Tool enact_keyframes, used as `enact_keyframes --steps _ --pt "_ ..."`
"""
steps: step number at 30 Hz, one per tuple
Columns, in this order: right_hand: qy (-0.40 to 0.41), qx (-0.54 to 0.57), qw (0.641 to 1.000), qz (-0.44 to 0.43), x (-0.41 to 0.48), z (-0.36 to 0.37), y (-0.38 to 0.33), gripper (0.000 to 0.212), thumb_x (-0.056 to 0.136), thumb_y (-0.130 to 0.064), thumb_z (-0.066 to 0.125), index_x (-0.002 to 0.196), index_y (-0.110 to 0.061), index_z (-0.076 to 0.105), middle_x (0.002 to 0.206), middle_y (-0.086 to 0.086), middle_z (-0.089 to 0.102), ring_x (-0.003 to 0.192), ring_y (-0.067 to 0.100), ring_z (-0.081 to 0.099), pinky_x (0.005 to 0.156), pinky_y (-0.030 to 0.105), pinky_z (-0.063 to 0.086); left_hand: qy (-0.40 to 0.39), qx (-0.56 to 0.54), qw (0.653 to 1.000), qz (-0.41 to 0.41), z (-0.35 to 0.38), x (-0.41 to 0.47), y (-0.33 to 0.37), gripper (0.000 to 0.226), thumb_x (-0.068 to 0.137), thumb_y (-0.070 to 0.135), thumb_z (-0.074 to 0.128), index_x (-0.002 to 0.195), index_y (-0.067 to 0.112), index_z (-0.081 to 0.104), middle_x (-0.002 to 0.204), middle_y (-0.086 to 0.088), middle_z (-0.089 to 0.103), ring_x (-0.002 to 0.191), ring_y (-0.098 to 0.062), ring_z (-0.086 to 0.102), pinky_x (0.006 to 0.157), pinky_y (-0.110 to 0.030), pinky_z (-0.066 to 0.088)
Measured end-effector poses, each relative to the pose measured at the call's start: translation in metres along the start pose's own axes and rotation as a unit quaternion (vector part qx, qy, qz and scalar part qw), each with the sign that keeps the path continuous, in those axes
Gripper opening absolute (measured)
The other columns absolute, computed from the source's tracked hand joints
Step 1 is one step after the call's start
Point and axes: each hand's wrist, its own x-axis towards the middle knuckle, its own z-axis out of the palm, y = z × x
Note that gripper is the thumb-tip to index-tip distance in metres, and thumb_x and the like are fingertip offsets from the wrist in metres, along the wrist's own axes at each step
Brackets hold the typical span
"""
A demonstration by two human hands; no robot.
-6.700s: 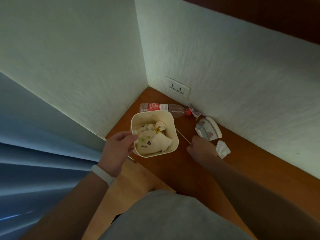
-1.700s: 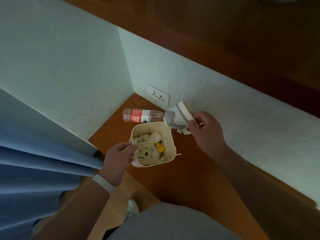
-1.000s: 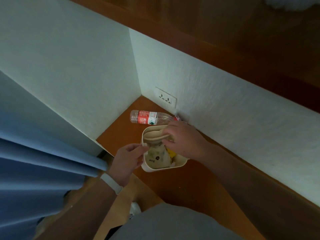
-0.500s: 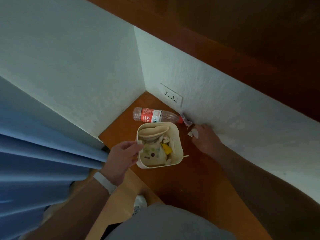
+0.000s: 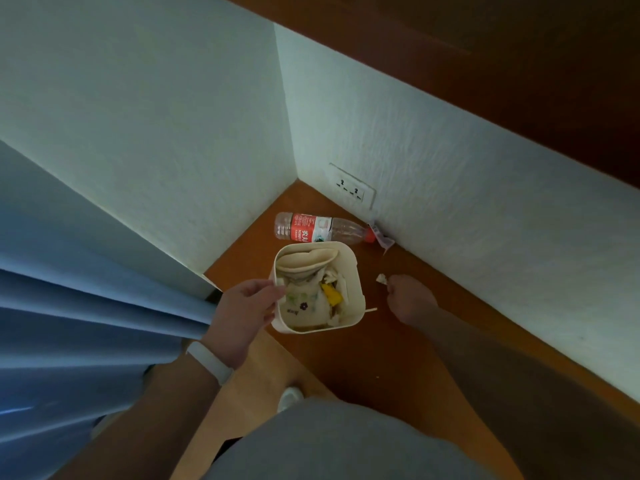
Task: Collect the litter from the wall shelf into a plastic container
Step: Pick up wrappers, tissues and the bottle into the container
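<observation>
My left hand [image 5: 242, 310] grips the left rim of a cream plastic container [image 5: 351, 271] held over the brown wall shelf [image 5: 398, 358]. Inside lie a crushed paper cup [image 5: 304, 263], crumpled wrappers and a yellow scrap. My right hand [image 5: 410, 299] is to the container's right, fingers pinched on a small white paper scrap [image 5: 381, 278]. A clear plastic bottle [image 5: 322, 228] with a red label and red cap lies on its side behind the container. A torn wrapper [image 5: 382, 239] rests by the wall at the cap. A thin wooden stick [image 5: 370, 310] pokes out from under the container.
White walls meet in a corner behind the shelf, with a double wall socket [image 5: 351, 190] low on the right wall. A blue curtain [image 5: 86, 317] hangs at the left. A dark wooden panel runs above the right wall. My grey clothing fills the bottom.
My right hand dropped the paper cup into the container, then reached to the shelf by the wall and has now drawn back with a small white scrap. The container stays in my left hand.
</observation>
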Motion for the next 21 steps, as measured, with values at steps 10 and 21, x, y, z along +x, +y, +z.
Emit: enact_keyframes --steps 10,21 --pt "0.121 0.223 0.967 -0.03 -0.077 -0.06 -0.058 0.008 0.092 -0.024 0.059 0.1 -0.027 0.06 0.09 -0.008 0.061 0.079 0.01 0.06 0.066 0.027 0.05 -0.054 0.007 0.998 0.01 -0.024 0.011 -0.001 0.012 0.093 0.021 0.07 0.101 0.012 0.073 0.104 -0.017 0.076 0.107 -0.035 0.07 0.09 -0.045 0.059" --pt "0.099 0.251 0.953 -0.14 -0.128 -0.101 -0.146 0.012 0.089 -0.028 0.067 0.098 -0.033 0.061 0.086 -0.015 0.06 0.073 -0.001 0.055 0.062 0.015 0.042 -0.11 0.007 0.994 0.025 -0.054 0.024 0.001 0.012 0.091 0.021 0.072 0.1 0.012 0.074 0.107 -0.021 0.076 0.103 -0.034 0.073 0.093 -0.049 0.059"
